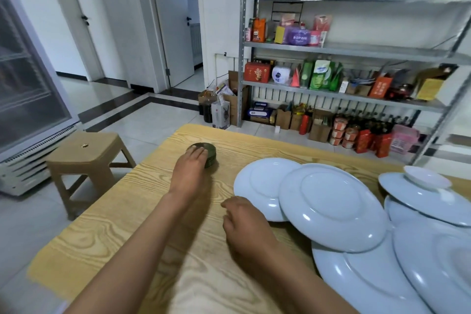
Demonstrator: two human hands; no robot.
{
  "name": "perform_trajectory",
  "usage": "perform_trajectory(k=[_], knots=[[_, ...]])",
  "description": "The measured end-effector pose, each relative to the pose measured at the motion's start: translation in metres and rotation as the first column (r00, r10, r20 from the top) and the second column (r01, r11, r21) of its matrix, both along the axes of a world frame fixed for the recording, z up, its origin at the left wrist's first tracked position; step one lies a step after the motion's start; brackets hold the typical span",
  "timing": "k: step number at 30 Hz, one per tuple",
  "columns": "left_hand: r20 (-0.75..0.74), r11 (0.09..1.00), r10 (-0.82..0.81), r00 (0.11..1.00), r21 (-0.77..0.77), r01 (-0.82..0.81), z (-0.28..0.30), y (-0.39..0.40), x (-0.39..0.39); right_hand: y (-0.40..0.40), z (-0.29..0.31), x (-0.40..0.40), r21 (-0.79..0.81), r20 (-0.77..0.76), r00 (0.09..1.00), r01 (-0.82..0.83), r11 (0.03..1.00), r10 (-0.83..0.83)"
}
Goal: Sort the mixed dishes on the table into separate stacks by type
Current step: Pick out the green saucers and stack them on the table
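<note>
— Sitting upright near the table's (pixel 107 232) far left edge, is that the dark green stack of small dishes (pixel 207 153)?

— Yes; the left hand (pixel 190 168) is resting on it, fingers straight and together.

— And the right hand (pixel 243 224)?

— Lying loosely curled on the wood, holding nothing, beside overlapping white plates (pixel 331 206); a small white saucer (pixel 427 177) is sitting on one.

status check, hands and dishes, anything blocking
Left hand resting on the stack of small dark dishes, fingers straight. Right hand loosely curled, holding nothing, beside the overlapping white plates. Plates unsorted. Nothing blocking.
</note>
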State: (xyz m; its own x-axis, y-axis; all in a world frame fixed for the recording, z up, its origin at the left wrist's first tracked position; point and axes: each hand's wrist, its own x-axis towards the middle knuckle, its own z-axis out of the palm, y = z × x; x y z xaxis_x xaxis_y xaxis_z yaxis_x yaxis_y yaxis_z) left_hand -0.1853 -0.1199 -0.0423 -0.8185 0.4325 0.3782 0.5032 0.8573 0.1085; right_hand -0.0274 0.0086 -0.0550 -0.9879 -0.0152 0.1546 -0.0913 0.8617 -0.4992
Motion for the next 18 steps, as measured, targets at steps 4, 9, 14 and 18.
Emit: perform_trajectory(k=[4, 9, 14, 18], knots=[[-0.048, 0.997, -0.079, 0.996, -0.026, 0.078, 0.008, 0.015, 0.025, 0.018, 0.029, 0.015, 0.007, -0.049, 0.999, 0.005, 1.000, -0.004], [-0.114, 0.974, -0.226, 0.967, -0.019, 0.225, 0.026, 0.056, 0.068, 0.057, 0.061, 0.044, 0.042, -0.156, 0.982, 0.110, 0.993, -0.103], [-0.101, 0.908, -0.401, 0.910, 0.085, 0.410, 0.042, 0.124, 0.121, 0.121, 0.083, 0.090, 0.050, -0.242, 0.940, 0.259, 0.965, -0.240], [-0.112, 0.840, -0.507, 0.855, 0.162, 0.519, 0.045, 0.182, 0.162, 0.179, 0.088, 0.135, -0.002, -0.267, 0.886, 0.394, 0.919, -0.380]])
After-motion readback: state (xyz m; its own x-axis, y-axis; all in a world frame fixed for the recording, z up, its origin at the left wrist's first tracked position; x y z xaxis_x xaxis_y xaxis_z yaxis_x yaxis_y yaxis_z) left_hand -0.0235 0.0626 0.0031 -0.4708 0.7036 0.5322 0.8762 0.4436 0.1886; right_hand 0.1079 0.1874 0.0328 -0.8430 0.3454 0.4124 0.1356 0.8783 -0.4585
